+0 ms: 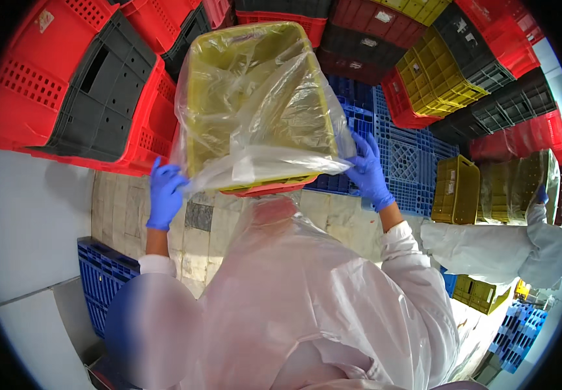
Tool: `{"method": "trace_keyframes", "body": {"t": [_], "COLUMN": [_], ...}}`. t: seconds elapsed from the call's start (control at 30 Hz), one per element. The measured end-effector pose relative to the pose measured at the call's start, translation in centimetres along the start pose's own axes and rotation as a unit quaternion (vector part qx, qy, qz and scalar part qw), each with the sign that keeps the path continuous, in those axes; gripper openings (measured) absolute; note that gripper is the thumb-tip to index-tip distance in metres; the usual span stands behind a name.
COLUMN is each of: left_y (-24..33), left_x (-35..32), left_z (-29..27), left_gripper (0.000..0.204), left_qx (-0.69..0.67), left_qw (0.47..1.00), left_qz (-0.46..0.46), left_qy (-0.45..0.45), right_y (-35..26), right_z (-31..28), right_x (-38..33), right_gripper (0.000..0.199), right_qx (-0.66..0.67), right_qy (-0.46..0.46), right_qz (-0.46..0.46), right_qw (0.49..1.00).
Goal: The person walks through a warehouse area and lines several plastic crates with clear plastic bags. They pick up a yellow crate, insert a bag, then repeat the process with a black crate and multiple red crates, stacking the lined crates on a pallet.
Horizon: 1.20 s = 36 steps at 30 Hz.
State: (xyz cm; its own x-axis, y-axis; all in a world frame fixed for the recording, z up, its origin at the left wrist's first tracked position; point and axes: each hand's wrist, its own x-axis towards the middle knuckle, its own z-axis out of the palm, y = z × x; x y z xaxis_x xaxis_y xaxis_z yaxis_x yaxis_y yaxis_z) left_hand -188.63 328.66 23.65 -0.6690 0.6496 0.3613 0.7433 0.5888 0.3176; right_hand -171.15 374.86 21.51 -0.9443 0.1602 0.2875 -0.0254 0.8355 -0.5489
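Closest in, a see-through apron (294, 279) spreads over the white coat, sleeves reaching forward on both sides. And here are the hands, both in blue gloves! The left hand (166, 194) has its fingers pinched on the near left corner of a clear plastic liner (274, 117); across from it the right hand (367, 170) grips the near right corner, and the edge between them runs bunched and whitish, pulled nearly straight. That liner sits in and over a yellow crate (299, 180), right in front of the body, its film creased down inside and draped past the rim. Just under the crate, a strip of red crate (268, 189) peeks out. Below, pale floor tiles (229, 224) with one dark square; off to the left, a blue pallet (102, 273) stands by the wall. Farther out, blue pallets (404, 159) lie to the right of the lined crate. Left, a stack of red and grey crates (108, 91) looms; right, yellow, black and red crates (434, 75) pile high. And over at far right, a co-worker in white (489, 250) has a gloved hand (541, 194) at another film-covered yellow crate (505, 188).
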Motion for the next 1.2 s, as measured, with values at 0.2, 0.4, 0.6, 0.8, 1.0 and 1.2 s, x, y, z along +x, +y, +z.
{"method": "trace_keyframes", "body": {"t": [0.2,0.4,0.6,0.8,1.0,1.2], "left_y": [-1.4,-3.3,8.3,4.7,-0.3,-3.6], "left_x": [-14.0,-13.4,11.7,17.4,15.8,23.5], "left_z": [7.1,10.0,2.5,18.7,27.1,28.0], "left_gripper": [0.038,0.056,0.078,0.114,0.12,0.102], "left_qx": [0.099,-0.335,-0.123,0.16,0.219,0.156], "left_qw": [0.989,0.829,0.989,0.816,0.84,0.726], "left_qz": [-0.093,-0.429,-0.062,0.073,-0.038,0.129], "left_qy": [-0.051,0.125,-0.062,-0.55,-0.494,-0.657], "right_y": [6.2,12.3,13.7,10.2,8.3,6.3], "right_z": [7.8,10.6,11.0,12.2,9.9,5.3], "right_x": [-8.1,-10.5,-12.3,-13.6,-17.5,-13.9], "right_gripper": [0.023,0.017,0.018,0.014,0.018,0.039], "right_qx": [0.002,0.062,0.1,0.063,0.011,0.248], "right_qy": [-0.041,-0.076,-0.04,0.006,0.068,0.265], "right_qz": [0.097,0.252,0.263,0.33,0.415,0.501], "right_qw": [0.994,0.963,0.959,0.942,0.907,0.785]}}
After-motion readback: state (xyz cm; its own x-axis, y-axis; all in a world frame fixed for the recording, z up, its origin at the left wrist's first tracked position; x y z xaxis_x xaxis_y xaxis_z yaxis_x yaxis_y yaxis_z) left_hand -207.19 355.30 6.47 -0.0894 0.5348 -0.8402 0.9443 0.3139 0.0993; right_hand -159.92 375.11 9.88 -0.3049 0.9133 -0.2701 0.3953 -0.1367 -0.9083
